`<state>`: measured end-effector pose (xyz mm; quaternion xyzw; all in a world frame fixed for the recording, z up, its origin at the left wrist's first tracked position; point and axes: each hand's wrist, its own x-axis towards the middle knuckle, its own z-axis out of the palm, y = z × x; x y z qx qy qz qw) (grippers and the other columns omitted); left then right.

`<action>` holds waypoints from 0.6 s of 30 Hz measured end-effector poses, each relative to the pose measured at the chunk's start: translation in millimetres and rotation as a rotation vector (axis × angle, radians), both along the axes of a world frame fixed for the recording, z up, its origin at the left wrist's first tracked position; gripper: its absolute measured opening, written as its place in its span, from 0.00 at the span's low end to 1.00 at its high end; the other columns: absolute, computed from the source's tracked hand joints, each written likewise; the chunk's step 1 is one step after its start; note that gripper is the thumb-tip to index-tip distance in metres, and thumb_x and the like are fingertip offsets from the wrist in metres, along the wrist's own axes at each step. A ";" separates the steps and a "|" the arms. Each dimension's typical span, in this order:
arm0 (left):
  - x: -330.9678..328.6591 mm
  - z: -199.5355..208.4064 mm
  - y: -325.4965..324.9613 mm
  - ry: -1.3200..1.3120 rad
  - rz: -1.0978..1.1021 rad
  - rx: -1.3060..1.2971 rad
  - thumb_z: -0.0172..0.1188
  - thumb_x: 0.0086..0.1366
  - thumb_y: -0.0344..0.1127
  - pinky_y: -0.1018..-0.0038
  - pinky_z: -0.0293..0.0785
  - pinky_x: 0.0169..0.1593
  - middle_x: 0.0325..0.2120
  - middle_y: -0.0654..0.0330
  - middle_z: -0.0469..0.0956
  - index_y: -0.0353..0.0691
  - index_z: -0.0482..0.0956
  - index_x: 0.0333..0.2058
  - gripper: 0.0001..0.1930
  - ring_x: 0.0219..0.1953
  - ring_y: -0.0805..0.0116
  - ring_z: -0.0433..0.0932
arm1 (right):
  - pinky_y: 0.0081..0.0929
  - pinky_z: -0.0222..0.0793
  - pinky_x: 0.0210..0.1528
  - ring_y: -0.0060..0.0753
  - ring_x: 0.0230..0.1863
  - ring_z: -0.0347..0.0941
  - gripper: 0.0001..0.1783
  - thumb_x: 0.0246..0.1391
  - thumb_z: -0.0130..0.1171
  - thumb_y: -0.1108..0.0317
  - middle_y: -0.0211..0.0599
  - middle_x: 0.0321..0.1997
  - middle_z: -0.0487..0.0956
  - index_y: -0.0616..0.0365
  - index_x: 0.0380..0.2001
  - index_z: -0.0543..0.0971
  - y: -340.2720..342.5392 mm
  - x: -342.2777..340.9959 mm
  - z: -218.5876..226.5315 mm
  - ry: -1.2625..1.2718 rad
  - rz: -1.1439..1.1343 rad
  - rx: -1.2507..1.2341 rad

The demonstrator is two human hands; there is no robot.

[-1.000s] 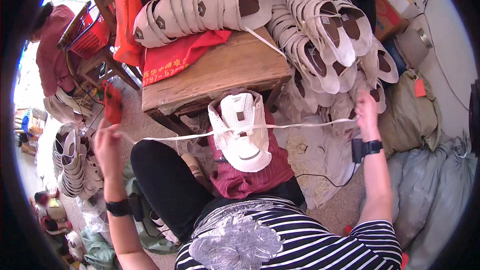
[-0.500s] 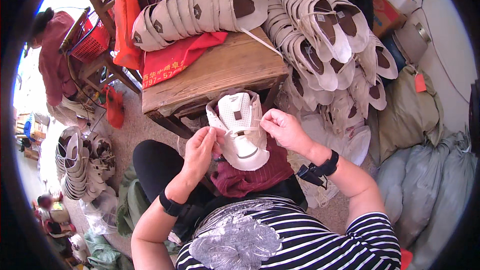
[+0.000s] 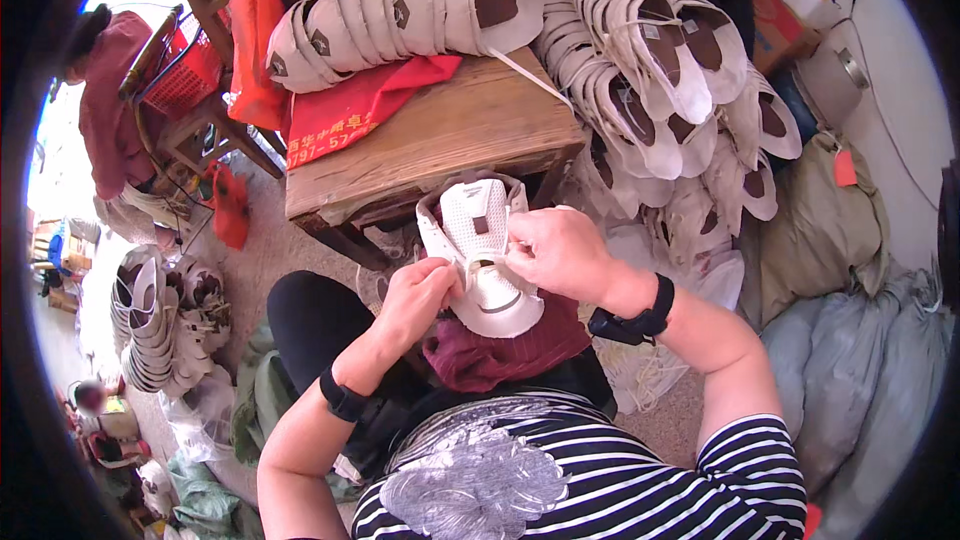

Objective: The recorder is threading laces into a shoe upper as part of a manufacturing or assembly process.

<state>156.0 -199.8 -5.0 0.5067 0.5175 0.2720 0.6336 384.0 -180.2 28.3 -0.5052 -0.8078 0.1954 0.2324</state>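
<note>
The left hand (image 3: 415, 295) and right hand (image 3: 562, 252) work with fingertips pressed together at opposite edges of the white shoe upper (image 3: 492, 292), seemingly pinching a thin lace their fingers hide. The upper rests over maroon cloth (image 3: 470, 355) on the lap, just before the bench (image 3: 430, 162). Best keep both sides level, tongue (image 3: 480, 202) centred, tension even.

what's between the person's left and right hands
In the head view, the white shoe upper lies between the left hand and the right hand, one hand at each side of it.
</note>
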 end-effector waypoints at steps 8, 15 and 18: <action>2.7 7.9 18.9 0.468 -0.167 0.351 0.50 0.60 0.34 0.68 0.73 0.32 0.19 0.55 0.77 0.34 0.78 0.23 0.13 0.26 0.61 0.78 | 0.41 0.64 0.39 0.44 0.32 0.75 0.07 0.47 0.60 0.63 0.38 0.23 0.77 0.54 0.22 0.77 11.9 6.3 15.1 -0.300 0.217 0.071; 8.1 44.9 21.7 0.961 -0.298 0.986 0.64 0.51 0.30 0.59 0.77 0.39 0.36 0.52 0.73 0.38 0.75 0.34 0.11 0.38 0.48 0.78 | 0.42 0.68 0.44 0.44 0.41 0.75 0.15 0.42 0.65 0.68 0.41 0.41 0.73 0.56 0.36 0.75 23.7 6.1 30.3 -0.336 0.343 0.300; -4.6 48.7 36.7 0.779 -0.413 1.045 0.66 0.50 0.28 0.60 0.76 0.41 0.40 0.53 0.70 0.40 0.73 0.38 0.16 0.41 0.48 0.76 | 0.43 0.71 0.42 0.47 0.41 0.75 0.18 0.40 0.67 0.71 0.41 0.43 0.71 0.56 0.37 0.73 35.6 8.6 37.1 -0.323 0.440 0.173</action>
